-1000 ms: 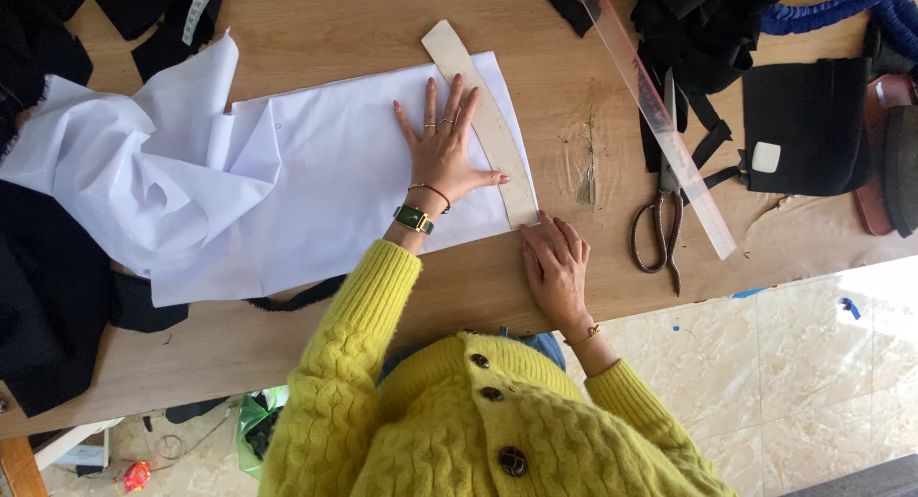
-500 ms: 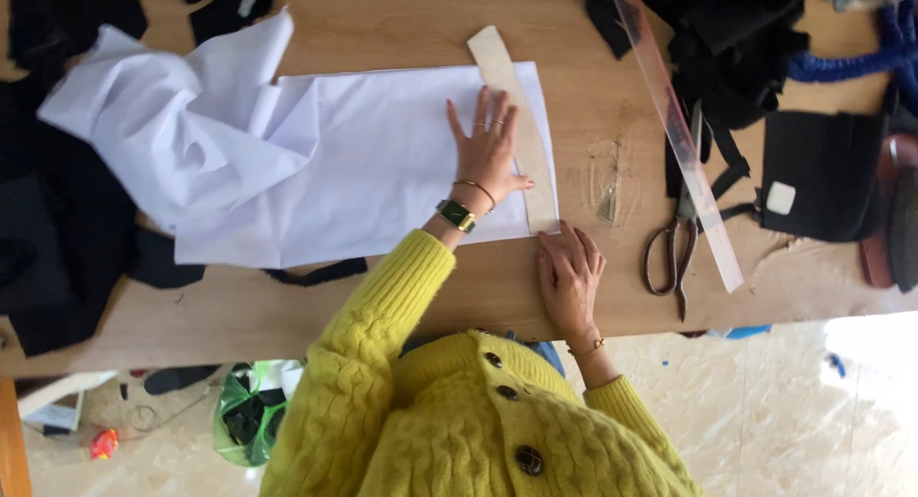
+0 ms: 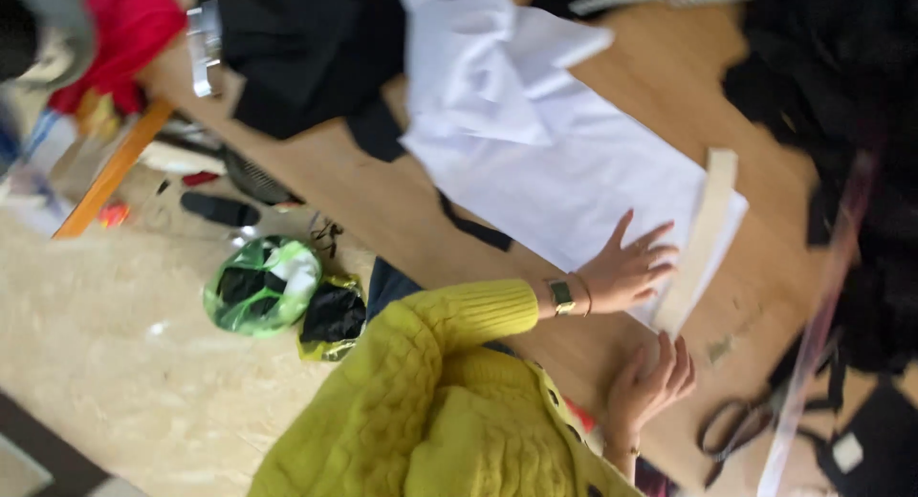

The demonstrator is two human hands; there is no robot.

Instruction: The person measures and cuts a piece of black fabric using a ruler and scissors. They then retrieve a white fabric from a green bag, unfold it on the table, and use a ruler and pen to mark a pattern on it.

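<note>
In the head view, tilted and somewhat blurred, a sheet of white fabric (image 3: 564, 172) is seen spread across a wooden table (image 3: 382, 210), its far end bunched up toward twelve o'clock and its near end smoothed flat. The left hand (image 3: 626, 268) is laid palm-down on that flat end, fingers spread apart and gripping nothing; it appears to be pressed there so that the cloth is kept from shifting. Just at its three o'clock, a pale strip-shaped ruler (image 3: 703, 234) is set along the fabric's edge, apparently as a straight guide. The right hand (image 3: 655, 382) lies at six o'clock from the left, fingers together and lightly curved at the ruler's lower end, seemingly to steady it; whether anything is pinched cannot be told. A long clear ruler (image 3: 813, 363) and a pair of scissors (image 3: 736, 430) are left within reach at four o'clock, and black cloth (image 3: 306, 48) is pushed aside toward eleven o'clock.
</note>
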